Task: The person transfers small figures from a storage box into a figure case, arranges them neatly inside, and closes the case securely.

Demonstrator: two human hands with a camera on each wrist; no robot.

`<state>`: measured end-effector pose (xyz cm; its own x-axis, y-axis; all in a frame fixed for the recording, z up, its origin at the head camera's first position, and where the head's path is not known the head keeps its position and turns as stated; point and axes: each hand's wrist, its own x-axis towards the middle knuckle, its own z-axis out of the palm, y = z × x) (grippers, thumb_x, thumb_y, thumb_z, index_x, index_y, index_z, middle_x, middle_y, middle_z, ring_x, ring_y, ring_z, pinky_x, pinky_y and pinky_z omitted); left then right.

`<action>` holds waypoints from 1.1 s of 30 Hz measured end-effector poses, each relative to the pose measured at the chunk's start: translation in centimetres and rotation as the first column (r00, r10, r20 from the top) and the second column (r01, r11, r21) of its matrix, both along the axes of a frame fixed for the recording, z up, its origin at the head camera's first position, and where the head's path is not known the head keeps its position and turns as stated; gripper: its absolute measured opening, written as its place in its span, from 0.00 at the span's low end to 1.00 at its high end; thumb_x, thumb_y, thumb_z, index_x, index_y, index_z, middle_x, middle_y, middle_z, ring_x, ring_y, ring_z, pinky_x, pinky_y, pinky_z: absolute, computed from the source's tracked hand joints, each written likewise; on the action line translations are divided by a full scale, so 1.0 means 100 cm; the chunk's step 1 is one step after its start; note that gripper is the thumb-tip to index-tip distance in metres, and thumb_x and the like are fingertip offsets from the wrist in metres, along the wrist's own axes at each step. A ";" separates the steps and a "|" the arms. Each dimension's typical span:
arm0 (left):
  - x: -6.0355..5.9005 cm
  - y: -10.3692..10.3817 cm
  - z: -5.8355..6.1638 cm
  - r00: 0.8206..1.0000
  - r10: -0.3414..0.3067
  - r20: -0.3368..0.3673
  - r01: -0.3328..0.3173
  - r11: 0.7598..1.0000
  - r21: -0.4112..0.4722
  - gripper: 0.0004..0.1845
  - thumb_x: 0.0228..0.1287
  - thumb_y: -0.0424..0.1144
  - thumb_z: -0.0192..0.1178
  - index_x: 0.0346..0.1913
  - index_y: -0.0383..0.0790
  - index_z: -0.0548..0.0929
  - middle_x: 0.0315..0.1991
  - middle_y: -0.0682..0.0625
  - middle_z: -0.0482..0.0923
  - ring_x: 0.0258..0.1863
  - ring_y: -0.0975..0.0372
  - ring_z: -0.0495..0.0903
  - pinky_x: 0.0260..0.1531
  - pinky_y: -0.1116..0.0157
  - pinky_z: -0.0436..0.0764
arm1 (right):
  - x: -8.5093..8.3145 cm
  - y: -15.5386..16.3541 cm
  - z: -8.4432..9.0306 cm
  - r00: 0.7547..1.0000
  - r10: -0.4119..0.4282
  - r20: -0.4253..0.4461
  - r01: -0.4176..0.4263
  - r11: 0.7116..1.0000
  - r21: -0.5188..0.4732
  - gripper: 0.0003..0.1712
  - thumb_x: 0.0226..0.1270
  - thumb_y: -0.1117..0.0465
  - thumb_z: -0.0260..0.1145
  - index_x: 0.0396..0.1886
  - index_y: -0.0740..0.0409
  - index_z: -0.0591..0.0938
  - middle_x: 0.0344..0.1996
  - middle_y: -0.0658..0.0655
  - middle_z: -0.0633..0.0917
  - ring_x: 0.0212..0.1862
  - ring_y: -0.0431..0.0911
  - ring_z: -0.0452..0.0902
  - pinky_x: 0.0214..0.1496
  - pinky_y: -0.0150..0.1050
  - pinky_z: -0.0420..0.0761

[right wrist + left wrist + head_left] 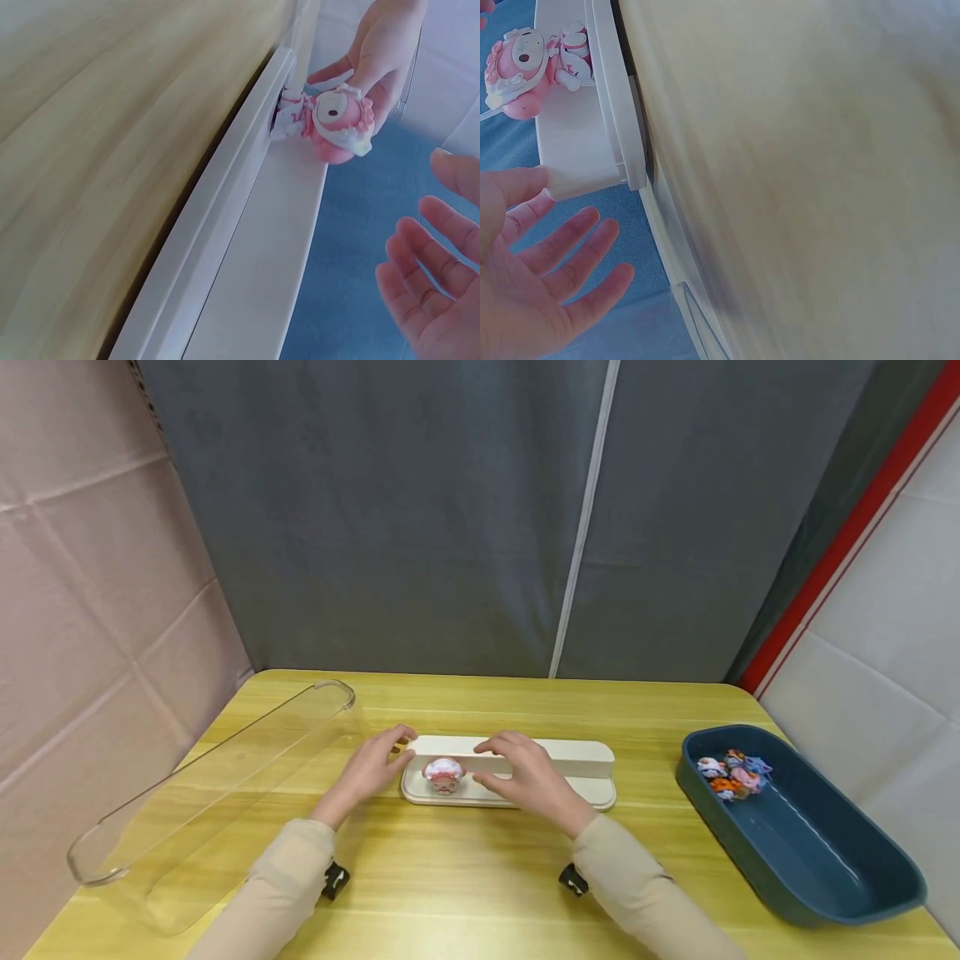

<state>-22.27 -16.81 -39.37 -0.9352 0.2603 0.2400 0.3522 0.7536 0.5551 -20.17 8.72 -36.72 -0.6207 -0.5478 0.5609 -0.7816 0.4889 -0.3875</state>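
Observation:
A long white two-level display base (577, 756) lies across the middle of the table. On its lower level, toward the left end, stands a small pink-and-white figurine (444, 775) with a frilly white hat. My left hand (371, 768) is at the base's left end, thumb and fingers spread, fingertips right at the corner in the left wrist view. Over the middle of the base, right of the figurine, my right hand (528, 777) is held with fingers apart and nothing between them.
A clear plastic cover (217, 793) lies slanted on the table at the left. At the right stands a dark blue-green tray (810, 835) with several small colourful figurines (735, 774) heaped at its far left end. A grey curtain (405, 527) hangs behind the table.

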 end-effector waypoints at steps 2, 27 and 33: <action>0.000 0.000 0.000 1.000 -0.003 -0.003 0.003 1.000 -0.001 0.12 0.60 0.36 0.55 0.47 0.40 0.74 0.46 0.42 0.75 0.41 0.51 0.76 0.41 0.54 0.74 | 0.001 0.005 0.000 1.000 -0.009 0.007 0.009 1.000 0.004 0.17 0.54 0.53 0.66 0.40 0.59 0.79 0.37 0.51 0.79 0.41 0.44 0.73 0.41 0.41 0.74; 0.000 -0.001 0.000 1.000 -0.004 0.011 0.004 1.000 0.005 0.12 0.61 0.37 0.54 0.48 0.41 0.74 0.45 0.41 0.75 0.41 0.51 0.75 0.41 0.53 0.74 | 0.005 0.063 0.006 0.992 -0.129 0.001 0.129 0.991 0.017 0.17 0.49 0.59 0.70 0.40 0.60 0.80 0.38 0.50 0.80 0.39 0.44 0.74 0.39 0.39 0.76; -0.001 -0.001 -0.001 1.000 -0.004 0.019 0.004 1.000 0.004 0.13 0.61 0.37 0.54 0.48 0.41 0.74 0.46 0.41 0.75 0.42 0.51 0.75 0.42 0.53 0.73 | 0.002 0.075 0.011 0.993 -0.116 0.028 0.116 0.993 0.011 0.18 0.50 0.60 0.69 0.41 0.61 0.79 0.37 0.53 0.80 0.39 0.47 0.75 0.39 0.41 0.76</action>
<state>-22.34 -16.89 -39.47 -0.9387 0.2630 0.2230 0.3443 0.7502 0.5645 -19.98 16.25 -35.60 -0.6962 -0.4765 0.5368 -0.7079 0.5796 -0.4037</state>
